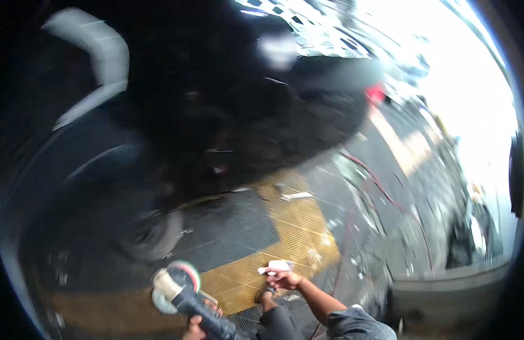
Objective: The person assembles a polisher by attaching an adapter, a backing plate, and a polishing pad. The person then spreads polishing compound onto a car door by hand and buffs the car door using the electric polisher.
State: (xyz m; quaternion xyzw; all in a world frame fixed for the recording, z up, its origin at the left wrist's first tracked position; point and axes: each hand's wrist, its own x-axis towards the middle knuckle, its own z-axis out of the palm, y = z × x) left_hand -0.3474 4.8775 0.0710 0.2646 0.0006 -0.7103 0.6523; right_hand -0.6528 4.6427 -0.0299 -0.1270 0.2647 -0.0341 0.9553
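In my left hand (198, 326), low in the picture, is a car polisher (204, 314) with a dark body and a pale head. Its round pad (185, 275), edged in red and green, faces the car's side. My right hand (284, 279) is closed around a small white object (280, 265) with a narrow end pointing left; blur hides whether it is a bottle. Above both hands stretches a glossy black car (233, 124), with its wheel (154, 235) beyond the polisher. Neither hand touches the car.
Grey and yellow ribbed floor tiles (301, 221) lie under me. A thin red hose (381, 184) winds across the floor on the right. A pale ledge or bin (443, 283) stands at lower right, and a white scrap (296, 196) lies near the car.
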